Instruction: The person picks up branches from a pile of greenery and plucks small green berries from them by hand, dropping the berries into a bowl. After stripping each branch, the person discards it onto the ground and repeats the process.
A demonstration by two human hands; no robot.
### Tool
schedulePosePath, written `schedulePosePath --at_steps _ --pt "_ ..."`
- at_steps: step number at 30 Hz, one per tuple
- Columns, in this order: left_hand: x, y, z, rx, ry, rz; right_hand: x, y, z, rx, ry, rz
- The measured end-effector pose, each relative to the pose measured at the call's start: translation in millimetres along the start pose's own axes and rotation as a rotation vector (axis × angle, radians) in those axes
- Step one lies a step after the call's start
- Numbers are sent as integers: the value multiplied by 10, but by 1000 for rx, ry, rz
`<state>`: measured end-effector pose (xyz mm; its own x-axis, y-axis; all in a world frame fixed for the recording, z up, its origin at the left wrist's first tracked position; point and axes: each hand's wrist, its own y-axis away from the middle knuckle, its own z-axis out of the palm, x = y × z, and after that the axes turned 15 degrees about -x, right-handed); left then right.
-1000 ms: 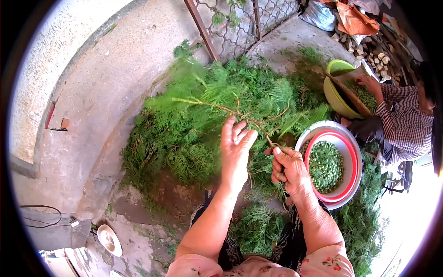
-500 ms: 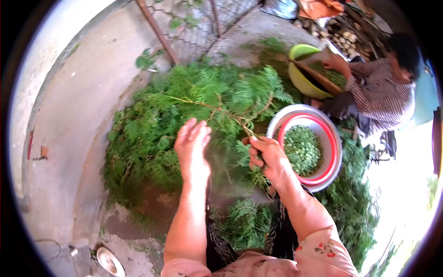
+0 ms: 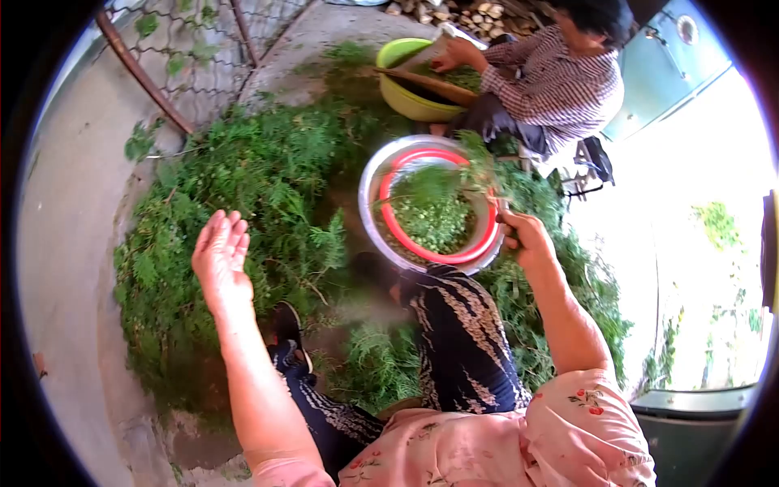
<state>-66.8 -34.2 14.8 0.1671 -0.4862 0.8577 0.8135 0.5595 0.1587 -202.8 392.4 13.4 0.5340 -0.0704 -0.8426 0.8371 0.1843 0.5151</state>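
Note:
My right hand pinches the stem of a leafy green branch, which hangs blurred over the basin's far right side. Below the branch stands a grey metal basin with a red ring inside its rim. Small pale-green bits fill its bottom. My left hand is raised over the heap of cut green branches on the left, fingers stretched out and nothing in them. More feathery sprigs lie on the ground between my legs.
A co-worker in a checked shirt sits at the far right, one hand in a yellow-green tub with a wooden board across it. Branches also lie right of my knee. Wire mesh leans at the back left.
My right hand has swung the branch rightward, from over the heap to above the basin. My left hand has moved away from it, staying open. The camera view has turned right.

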Motion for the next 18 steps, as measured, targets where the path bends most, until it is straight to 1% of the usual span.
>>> schedulePosePath --at_steps 1,3,5,7,8,11,12,13,15,17,18 --pt "16 17 25 17 4 0 42 67 -359 119 -30 -8" --pt "7 42 20 -3 2 -4 93 226 -1081 277 -190 -135" --pt "-2 47 9 -17 -3 -17 85 461 -1411 511 -194 -393" --pt "-3 65 2 -22 -20 -27 159 670 -1992 613 124 -357" --pt "-7 71 -15 -27 -32 -32 215 700 -2105 774 299 -272" --pt "-9 100 -58 -31 -41 -40 398 882 -2211 691 311 -183" --pt "7 115 -59 -26 -33 -39 495 872 -2145 655 236 -235" --pt "24 123 -64 -18 -26 -36 548 853 -2075 576 219 -216" --pt "27 98 -158 -35 25 -45 609 770 -1755 531 139 -195" --pt "37 109 -246 -61 66 -47 665 586 -1597 363 126 -208" --pt "60 117 -264 -32 78 -31 573 539 -1398 266 94 -183"
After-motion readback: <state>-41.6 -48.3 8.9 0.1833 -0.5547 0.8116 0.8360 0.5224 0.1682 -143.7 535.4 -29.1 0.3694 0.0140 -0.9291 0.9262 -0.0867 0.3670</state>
